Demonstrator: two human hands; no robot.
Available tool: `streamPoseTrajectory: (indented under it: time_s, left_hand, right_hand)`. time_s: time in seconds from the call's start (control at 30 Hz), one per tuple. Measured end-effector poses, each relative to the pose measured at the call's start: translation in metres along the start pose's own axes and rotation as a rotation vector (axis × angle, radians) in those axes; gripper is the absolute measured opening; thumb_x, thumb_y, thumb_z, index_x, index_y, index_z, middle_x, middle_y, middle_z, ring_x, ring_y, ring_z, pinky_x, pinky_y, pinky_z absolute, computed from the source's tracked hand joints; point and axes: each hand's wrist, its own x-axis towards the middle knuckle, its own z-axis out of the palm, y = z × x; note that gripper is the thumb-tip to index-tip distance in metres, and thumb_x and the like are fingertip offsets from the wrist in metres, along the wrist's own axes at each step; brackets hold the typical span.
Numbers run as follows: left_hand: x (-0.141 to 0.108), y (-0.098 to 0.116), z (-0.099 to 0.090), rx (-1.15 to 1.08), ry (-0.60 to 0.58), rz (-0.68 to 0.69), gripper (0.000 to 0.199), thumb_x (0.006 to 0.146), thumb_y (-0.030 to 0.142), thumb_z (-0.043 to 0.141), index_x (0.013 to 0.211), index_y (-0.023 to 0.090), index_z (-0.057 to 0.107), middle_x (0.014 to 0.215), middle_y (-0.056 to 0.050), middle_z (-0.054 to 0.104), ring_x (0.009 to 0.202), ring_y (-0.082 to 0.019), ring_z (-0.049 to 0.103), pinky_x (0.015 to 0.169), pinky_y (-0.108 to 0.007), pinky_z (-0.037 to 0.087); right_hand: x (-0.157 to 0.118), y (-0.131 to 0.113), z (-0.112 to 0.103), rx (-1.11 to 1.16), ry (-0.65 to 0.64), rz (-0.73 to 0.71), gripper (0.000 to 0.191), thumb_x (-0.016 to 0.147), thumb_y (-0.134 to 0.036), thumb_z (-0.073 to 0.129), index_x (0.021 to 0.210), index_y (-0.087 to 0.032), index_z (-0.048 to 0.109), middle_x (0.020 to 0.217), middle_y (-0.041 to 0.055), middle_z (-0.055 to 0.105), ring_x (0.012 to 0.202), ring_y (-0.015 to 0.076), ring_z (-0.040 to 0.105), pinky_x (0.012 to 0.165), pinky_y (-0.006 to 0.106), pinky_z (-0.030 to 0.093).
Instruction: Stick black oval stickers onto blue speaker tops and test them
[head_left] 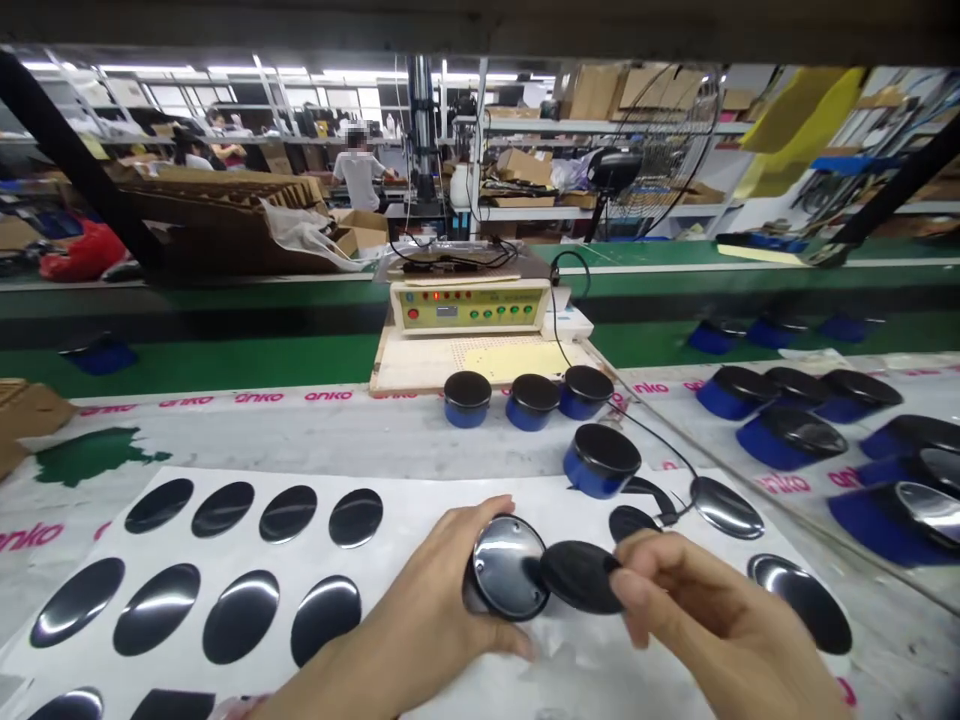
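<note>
My left hand (pixel 450 590) is wrapped round a round case (pixel 510 565), whose shiny dark end with small screw-like spots faces me. Between the thumb and fingers of my right hand (pixel 675 590), a thin black disc (pixel 579 577) is pinched by its right edge. The disc's left edge meets or overlaps the right side of the case; whether they touch I cannot tell. Under both hands lies a white sheet (pixel 409 510) with rows of glossy black discs (pixel 240 615). Just beyond my right hand stands a blue round case with a black top (pixel 602 460).
Several blue cases (pixel 466 398) stand ahead, with more (pixel 791 437) at the right. A control box (pixel 469 307) with lit indicators sits on a board at the back; its cable (pixel 664 440) runs towards the right. Behind are a green conveyor (pixel 300 350) and a fan (pixel 652 150).
</note>
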Motion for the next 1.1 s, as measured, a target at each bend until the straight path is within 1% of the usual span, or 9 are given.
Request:
streamPoseTrajectory:
  time_s: [0.07, 0.13, 0.2, 0.27, 0.43, 0.53, 0.8, 0.93, 1.1]
  left_hand:
    - [-0.001, -0.002, -0.003, 0.02, -0.039, -0.001, 0.098, 0.047, 0.036, 0.091, 0.134, 0.028, 0.045, 0.134, -0.004, 0.052, 0.126, -0.027, 0.046, 0.108, -0.04, 0.038]
    - [-0.002, -0.002, -0.006, 0.033, -0.066, 0.014, 0.095, 0.049, 0.043, 0.089, 0.132, 0.027, 0.046, 0.133, -0.005, 0.052, 0.124, -0.027, 0.047, 0.107, -0.04, 0.039]
    - [-0.004, 0.0, -0.007, 0.041, -0.081, 0.02, 0.085, 0.055, 0.042, 0.086, 0.129, 0.027, 0.048, 0.132, -0.004, 0.054, 0.123, -0.026, 0.049, 0.106, -0.04, 0.04]
    - [-0.005, 0.001, -0.007, 0.036, -0.079, 0.011, 0.078, 0.059, 0.037, 0.085, 0.128, 0.027, 0.048, 0.131, -0.004, 0.054, 0.122, -0.025, 0.05, 0.105, -0.039, 0.041]
    - [-0.004, 0.001, -0.005, 0.015, -0.068, 0.038, 0.077, 0.061, 0.03, 0.083, 0.129, 0.027, 0.046, 0.131, -0.003, 0.054, 0.122, -0.022, 0.049, 0.105, -0.037, 0.041]
    - [-0.004, 0.0, -0.005, 0.02, -0.065, 0.052, 0.075, 0.062, 0.028, 0.083, 0.127, 0.028, 0.047, 0.13, -0.002, 0.056, 0.121, -0.021, 0.05, 0.104, -0.036, 0.042]
    - [-0.003, 0.003, -0.004, 0.007, -0.047, 0.056, 0.075, 0.062, 0.028, 0.083, 0.127, 0.025, 0.046, 0.129, -0.004, 0.056, 0.12, -0.022, 0.051, 0.103, -0.036, 0.043]
    - [-0.003, 0.003, -0.005, 0.011, -0.042, 0.068, 0.074, 0.063, 0.03, 0.082, 0.127, 0.025, 0.046, 0.129, -0.005, 0.056, 0.12, -0.022, 0.051, 0.104, -0.037, 0.043]
    - [-0.005, 0.0, -0.004, 0.01, -0.036, 0.076, 0.073, 0.063, 0.032, 0.083, 0.126, 0.026, 0.047, 0.128, -0.004, 0.056, 0.119, -0.022, 0.052, 0.103, -0.037, 0.044]
  right_hand:
    - [0.001, 0.006, 0.016, 0.118, -0.029, 0.079, 0.034, 0.074, -0.05, 0.069, 0.063, -0.021, 0.057, 0.067, 0.0003, 0.053, 0.062, 0.0133, 0.052, 0.053, 0.019, 0.046]
    - [0.004, 0.012, 0.027, 0.204, -0.072, 0.103, 0.034, 0.075, -0.05, 0.067, 0.065, -0.02, 0.056, 0.079, 0.002, 0.052, 0.071, 0.015, 0.05, 0.059, 0.021, 0.047]
    - [0.007, 0.017, 0.035, 0.261, -0.129, 0.13, 0.032, 0.077, -0.048, 0.066, 0.067, -0.02, 0.055, 0.083, 0.0026, 0.048, 0.075, 0.0159, 0.048, 0.063, 0.023, 0.047]
    - [0.007, 0.02, 0.039, 0.315, -0.16, 0.171, 0.031, 0.079, -0.046, 0.066, 0.067, -0.02, 0.054, 0.086, 0.0024, 0.047, 0.078, 0.0157, 0.046, 0.066, 0.024, 0.046]
    - [0.006, 0.024, 0.043, 0.394, -0.171, 0.214, 0.029, 0.077, -0.042, 0.069, 0.067, -0.02, 0.053, 0.093, 0.0023, 0.047, 0.085, 0.0165, 0.047, 0.069, 0.022, 0.046]
    - [0.006, 0.026, 0.044, 0.389, -0.169, 0.205, 0.028, 0.078, -0.041, 0.069, 0.067, -0.02, 0.054, 0.091, 0.0022, 0.047, 0.086, 0.0167, 0.047, 0.07, 0.022, 0.046]
    - [0.006, 0.029, 0.045, 0.301, -0.188, 0.124, 0.025, 0.081, -0.039, 0.066, 0.068, -0.021, 0.055, 0.091, 0.0012, 0.045, 0.086, 0.015, 0.048, 0.07, 0.019, 0.046]
    - [0.006, 0.029, 0.044, 0.168, -0.153, 0.025, 0.024, 0.082, -0.037, 0.065, 0.067, -0.022, 0.055, 0.091, 0.0014, 0.047, 0.085, 0.0144, 0.05, 0.068, 0.017, 0.047]
    - [0.006, 0.024, 0.044, 0.018, -0.125, -0.062, 0.025, 0.084, -0.036, 0.063, 0.066, -0.021, 0.054, 0.087, 0.0019, 0.05, 0.085, 0.0141, 0.053, 0.071, 0.017, 0.048]
